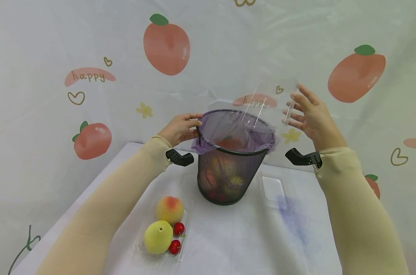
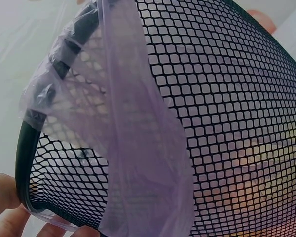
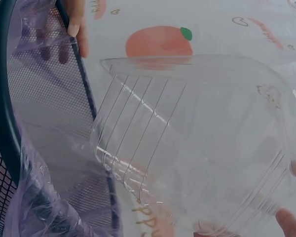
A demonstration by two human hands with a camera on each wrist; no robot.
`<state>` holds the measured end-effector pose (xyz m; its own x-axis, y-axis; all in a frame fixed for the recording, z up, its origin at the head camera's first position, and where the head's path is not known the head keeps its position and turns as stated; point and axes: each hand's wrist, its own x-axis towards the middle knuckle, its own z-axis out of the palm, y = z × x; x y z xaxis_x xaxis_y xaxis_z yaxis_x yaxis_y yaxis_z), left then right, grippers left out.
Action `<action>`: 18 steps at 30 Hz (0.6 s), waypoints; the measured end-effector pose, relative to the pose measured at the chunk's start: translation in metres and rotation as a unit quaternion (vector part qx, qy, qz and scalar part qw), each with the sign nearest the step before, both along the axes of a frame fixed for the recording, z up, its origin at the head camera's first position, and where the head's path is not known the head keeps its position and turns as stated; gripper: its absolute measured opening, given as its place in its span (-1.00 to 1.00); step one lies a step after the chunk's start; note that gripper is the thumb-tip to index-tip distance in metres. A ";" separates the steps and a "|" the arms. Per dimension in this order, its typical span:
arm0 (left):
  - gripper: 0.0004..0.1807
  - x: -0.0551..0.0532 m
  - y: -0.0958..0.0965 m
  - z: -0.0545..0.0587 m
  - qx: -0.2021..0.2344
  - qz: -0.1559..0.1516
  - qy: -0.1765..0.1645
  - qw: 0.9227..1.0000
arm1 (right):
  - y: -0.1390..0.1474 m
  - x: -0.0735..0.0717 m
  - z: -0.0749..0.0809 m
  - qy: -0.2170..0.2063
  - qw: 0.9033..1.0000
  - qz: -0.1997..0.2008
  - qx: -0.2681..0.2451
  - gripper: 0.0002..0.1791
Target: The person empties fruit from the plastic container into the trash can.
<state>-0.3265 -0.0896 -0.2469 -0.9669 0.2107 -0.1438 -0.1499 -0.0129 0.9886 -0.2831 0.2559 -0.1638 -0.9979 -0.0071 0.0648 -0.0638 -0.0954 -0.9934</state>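
Centre in the head view, a black mesh wastebasket (image 1: 235,152) stands on the table with a purple plastic liner (image 1: 268,143) folded over its rim. My left hand (image 1: 180,128) grips the rim at its left side, also seen in the left wrist view. In my right hand (image 1: 312,116), a clear plastic tray (image 3: 202,128) is held by its right edge, tilted above the basket's right rim. I see nothing lying in that tray. Yellow and red fruit (image 1: 225,175) shows dimly through the mesh; the exact kinds are blurred.
At the front left, a clear tray (image 1: 139,244) holds a peach (image 1: 170,210), a yellow-green pear (image 1: 158,237) and two cherries (image 1: 178,228). Another clear tray (image 1: 272,188) lies right of the basket, near a bluish table stain (image 1: 294,217). A fruit-printed curtain (image 1: 208,53) hangs behind.
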 end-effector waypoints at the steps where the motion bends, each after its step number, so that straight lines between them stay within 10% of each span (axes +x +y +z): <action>1: -0.53 0.000 0.000 0.000 0.000 0.000 0.000 1.000 | 0.001 0.001 -0.001 -0.001 1.000 0.003 -0.007 -0.18; 18: -0.52 0.001 0.000 0.001 0.009 0.004 -0.004 1.000 | 0.019 0.010 -0.011 -0.011 0.996 0.040 -0.074 -0.24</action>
